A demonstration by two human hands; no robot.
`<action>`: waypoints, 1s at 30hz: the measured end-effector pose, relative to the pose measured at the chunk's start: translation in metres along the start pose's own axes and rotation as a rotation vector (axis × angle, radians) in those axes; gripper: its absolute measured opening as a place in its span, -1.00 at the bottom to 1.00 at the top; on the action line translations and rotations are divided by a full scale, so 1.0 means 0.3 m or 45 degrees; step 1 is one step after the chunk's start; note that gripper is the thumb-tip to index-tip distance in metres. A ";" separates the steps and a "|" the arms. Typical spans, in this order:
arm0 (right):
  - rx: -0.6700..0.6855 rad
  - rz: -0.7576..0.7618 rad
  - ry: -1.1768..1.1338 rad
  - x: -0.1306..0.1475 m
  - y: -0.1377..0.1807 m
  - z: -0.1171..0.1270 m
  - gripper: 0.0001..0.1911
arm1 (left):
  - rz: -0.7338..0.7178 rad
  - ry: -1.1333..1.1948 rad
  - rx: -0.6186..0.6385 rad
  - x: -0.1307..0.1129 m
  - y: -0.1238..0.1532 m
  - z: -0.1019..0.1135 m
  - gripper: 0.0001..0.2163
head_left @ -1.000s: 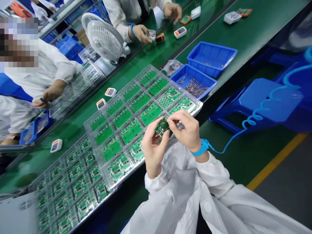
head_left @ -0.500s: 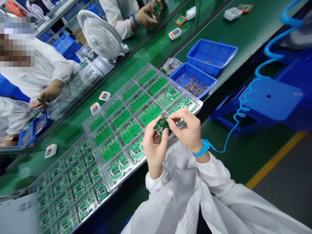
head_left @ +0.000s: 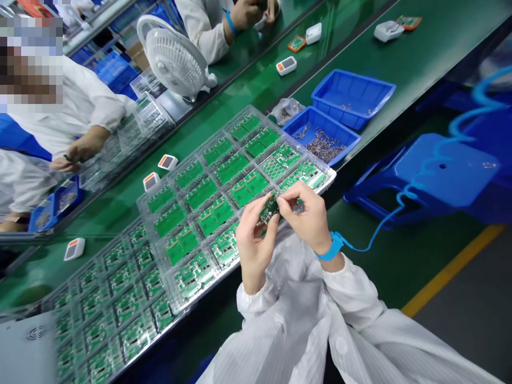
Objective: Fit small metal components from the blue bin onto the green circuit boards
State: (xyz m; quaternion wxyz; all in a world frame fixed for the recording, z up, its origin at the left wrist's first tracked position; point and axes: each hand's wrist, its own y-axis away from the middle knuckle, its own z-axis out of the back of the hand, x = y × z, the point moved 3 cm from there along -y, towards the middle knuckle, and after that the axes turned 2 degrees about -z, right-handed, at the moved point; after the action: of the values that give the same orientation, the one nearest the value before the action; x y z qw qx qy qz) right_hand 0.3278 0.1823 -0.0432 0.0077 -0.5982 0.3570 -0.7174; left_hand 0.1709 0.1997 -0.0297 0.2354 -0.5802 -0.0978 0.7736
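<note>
A small green circuit board (head_left: pixel 269 208) is held up over the near edge of a clear plastic tray (head_left: pixel 327 177). My left hand (head_left: pixel 255 242) grips the board from below and the left, fingers closed on its edge. Thumb and fingers of my right hand (head_left: pixel 304 216) pinch the board's top right part; whether a small piece sits between them I cannot make out. A blue wrist strap (head_left: pixel 331 246) with a coiled cord (head_left: pixel 416 186) circles my right wrist. The tray's pockets hold several green boards (head_left: pixel 214 216).
A second clear tray (head_left: pixel 112 304) of boards lies to the left. Two blue bins (head_left: pixel 323 140) (head_left: pixel 352 96), the nearer with small metal parts, sit at the right. A white fan (head_left: pixel 175 58), small white devices (head_left: pixel 168 161) and co-workers' hands (head_left: pixel 78 154) are across the green belt. A blue stool (head_left: pixel 436 170) stands right.
The board has tilted more edge-on between my hands. My head view shifted slightly; my hands stay in the same place. The co-worker at the top has raised both hands.
</note>
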 end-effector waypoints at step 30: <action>0.774 0.040 0.916 -0.180 -0.398 0.027 -0.80 | 0.001 0.192 -0.272 0.000 0.023 0.151 -0.81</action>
State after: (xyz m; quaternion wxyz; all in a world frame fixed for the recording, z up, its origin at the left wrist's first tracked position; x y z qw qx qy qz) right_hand 0.3999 0.2907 -0.0267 0.0691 -0.2768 0.1197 -0.9509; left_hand 0.1265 0.1992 -0.0186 0.1786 -0.6586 -0.1613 0.7130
